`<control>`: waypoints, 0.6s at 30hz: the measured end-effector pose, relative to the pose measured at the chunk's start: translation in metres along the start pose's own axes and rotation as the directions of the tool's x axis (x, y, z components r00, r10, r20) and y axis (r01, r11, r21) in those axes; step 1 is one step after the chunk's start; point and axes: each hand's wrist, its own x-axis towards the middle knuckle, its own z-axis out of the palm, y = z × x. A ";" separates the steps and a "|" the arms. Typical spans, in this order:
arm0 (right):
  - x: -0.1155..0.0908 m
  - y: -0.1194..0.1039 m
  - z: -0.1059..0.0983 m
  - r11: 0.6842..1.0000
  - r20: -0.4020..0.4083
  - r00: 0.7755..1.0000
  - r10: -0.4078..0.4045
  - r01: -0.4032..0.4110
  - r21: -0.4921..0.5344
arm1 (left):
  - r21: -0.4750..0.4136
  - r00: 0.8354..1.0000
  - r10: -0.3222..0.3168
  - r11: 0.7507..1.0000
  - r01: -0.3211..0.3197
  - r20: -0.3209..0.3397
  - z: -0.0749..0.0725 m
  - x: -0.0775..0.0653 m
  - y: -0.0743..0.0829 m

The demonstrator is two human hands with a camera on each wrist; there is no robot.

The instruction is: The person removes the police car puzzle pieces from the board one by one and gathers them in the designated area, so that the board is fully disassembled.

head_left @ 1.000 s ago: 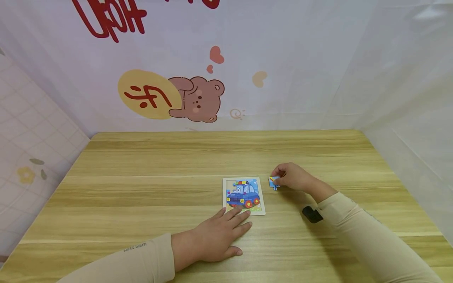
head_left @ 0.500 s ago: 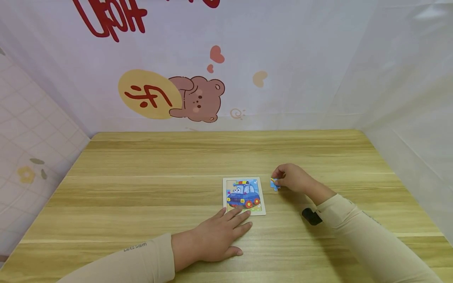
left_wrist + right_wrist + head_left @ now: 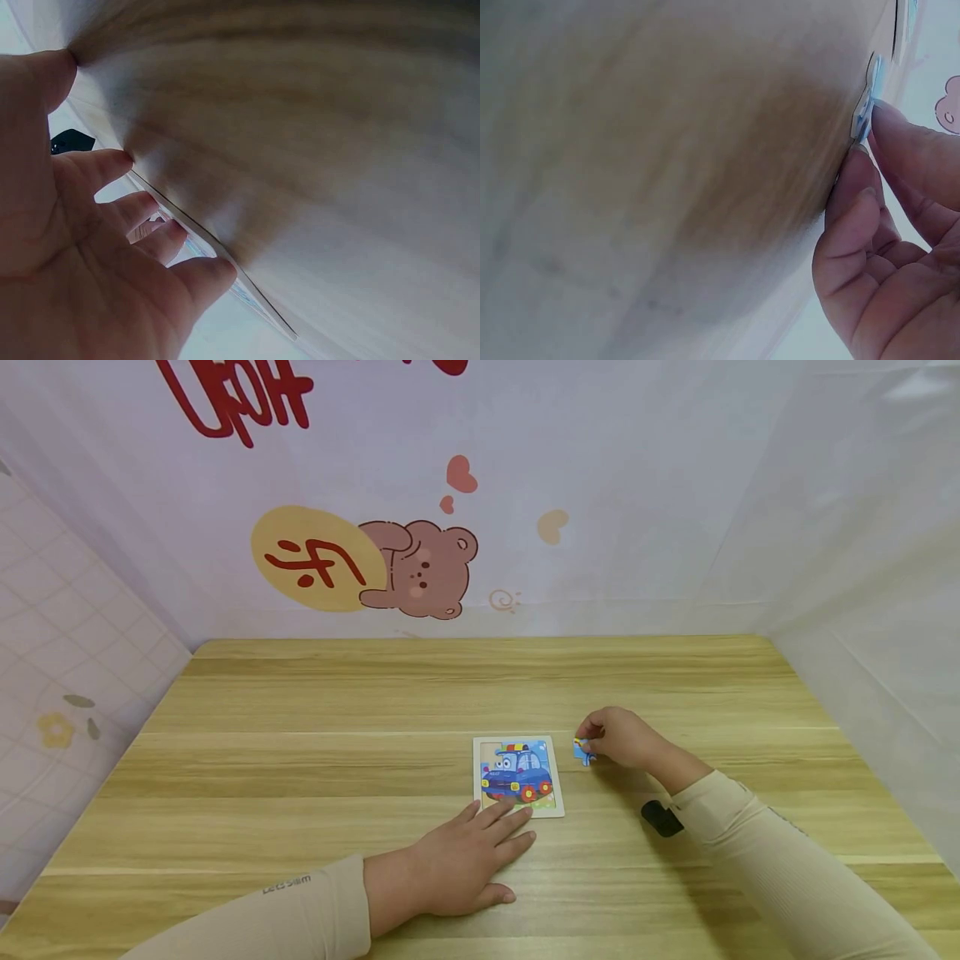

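Observation:
A square jigsaw board [image 3: 547, 812] with a pale rim shows a blue cartoon car; bare backing shows at its upper left. Along its near edge my left hand [image 3: 467, 860] lies with fingers spread, the fingertips resting on the rim. In the left wrist view, the fingers of the left hand [image 3: 97, 225] touch the side of the board. Just right of the board, my right hand [image 3: 622, 739] pinches a small blue puzzle piece [image 3: 581, 749] between thumb and fingers. Seen from the right wrist, the piece [image 3: 864, 112] is close to the tabletop, partly hidden by the fingertips.
Both things lie on a wood-grain table [image 3: 300, 735]. A black object [image 3: 662, 818] shows beside the right wrist, above the table. A white wall sheet [image 3: 637, 527] with a printed bear stands behind, and sheets hang at both sides.
My right hand has drawn the puzzle piece slightly to the right and nearer me, then stayed almost still. The left hand and the board have not visibly moved.

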 end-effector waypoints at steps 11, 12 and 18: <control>0.001 -0.001 -0.003 1.000 -0.036 0.999 -0.003 0.004 0.010 | -0.004 1.000 -0.003 1.000 0.003 0.005 -0.001 0.000 0.000; 0.001 -0.002 -0.002 1.000 -0.058 0.998 -0.006 0.007 0.015 | -0.007 1.000 -0.003 1.000 0.003 0.009 -0.001 0.000 0.000; 0.001 -0.015 0.004 0.997 -0.155 0.987 -0.050 0.059 0.054 | -0.010 1.000 -0.004 1.000 0.004 0.013 -0.002 0.000 0.000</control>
